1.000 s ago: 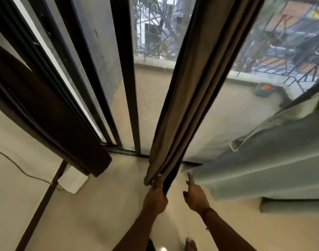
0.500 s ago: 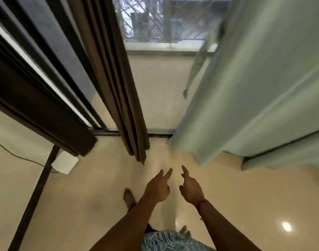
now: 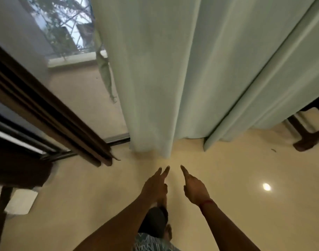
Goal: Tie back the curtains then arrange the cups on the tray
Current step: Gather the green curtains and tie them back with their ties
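Holding nothing in the left hand (image 3: 155, 185): stretched forward with two straight fingers side by side, pointing at the hem ahead. Holding nothing in the right hand (image 3: 195, 189) either, extended just beside the left with a straight forefinger and a red thread (image 3: 207, 201) round the wrist. Parted by a narrow gap, and short of any cloth. Just ahead of the fingertips, above the cream floor (image 3: 227, 178), the lower edge of the pale green curtain (image 3: 173, 78), hanging loose in broad folds across the upper middle and right of the view, with a narrow green strip (image 3: 105, 73) dangling at its left edge. To the left, apart at the hem, the brown curtain (image 3: 55, 120), gathered into a narrow dark bundle slanting toward the upper left, touched by neither hand. Between the two, the glass door (image 3: 86, 98). At far right beyond the green folds, a dark wooden furniture leg (image 3: 303, 142); on the floor near the right arm, a round glint of light (image 3: 266, 186). Low at left, a blurred white object (image 3: 21, 201). Under the arms, a patterned garment (image 3: 151, 243).
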